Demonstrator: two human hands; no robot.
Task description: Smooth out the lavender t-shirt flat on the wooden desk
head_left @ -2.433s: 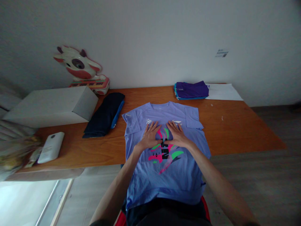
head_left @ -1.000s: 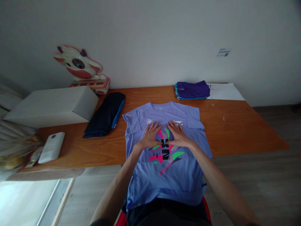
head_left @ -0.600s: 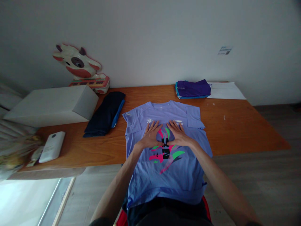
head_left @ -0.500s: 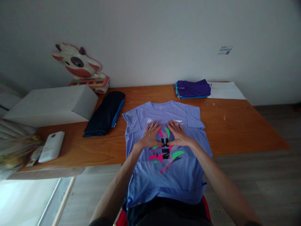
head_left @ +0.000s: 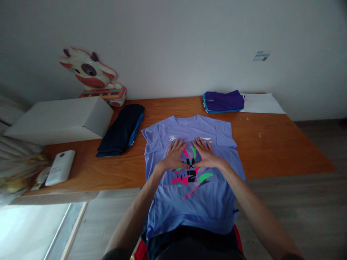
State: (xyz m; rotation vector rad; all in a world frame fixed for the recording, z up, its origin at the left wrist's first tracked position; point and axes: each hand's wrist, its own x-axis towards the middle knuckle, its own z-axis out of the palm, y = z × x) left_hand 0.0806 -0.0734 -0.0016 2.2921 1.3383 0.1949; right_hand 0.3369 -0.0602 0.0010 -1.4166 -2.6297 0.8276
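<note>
A lavender-blue T-shirt lies spread face up on the wooden table, its collar toward the wall and its lower part hanging over the front edge toward my lap. It bears a pink, green and black print on the chest. My left hand rests flat on the shirt, left of the print, fingers spread. On the other side of the print, my right hand lies flat too, fingers apart. The two thumbs nearly meet over the black part of the print. Neither hand grasps the cloth.
Folded dark clothes lie left of the shirt, beside a white box. A cow toy keyboard stands behind the box. Folded purple clothes and a white sheet lie at the back right. A white device sits near the left end of the table.
Both hands stay flat in the same place on the shirt. The view has shifted very slightly; nothing else visibly moves.
</note>
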